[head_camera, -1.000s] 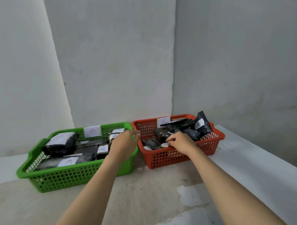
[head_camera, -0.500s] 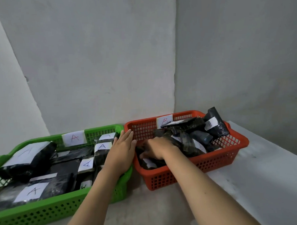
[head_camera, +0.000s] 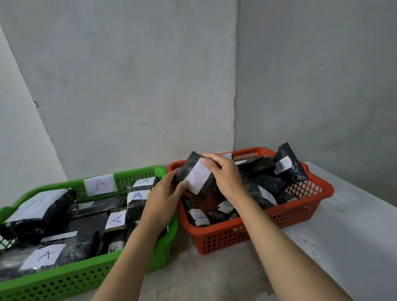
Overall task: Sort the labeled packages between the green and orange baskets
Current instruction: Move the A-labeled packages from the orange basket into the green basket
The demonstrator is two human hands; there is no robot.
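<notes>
Both my hands hold one black plastic-wrapped package with a white label marked B (head_camera: 197, 176) over the near left part of the orange plastic lattice basket (head_camera: 309, 208). My left hand (head_camera: 162, 198) grips its lower left edge, thumb on the label; my right hand (head_camera: 224, 174) curls over its top and right side. More black B-labelled packages (head_camera: 268, 186) crowd the orange basket beneath. Just beside it, toward the left edge of the grey concrete ledge (head_camera: 347, 239), the green plastic lattice basket (head_camera: 69, 285) holds black A-labelled packages (head_camera: 39, 208); my left forearm crosses its right corner
</notes>
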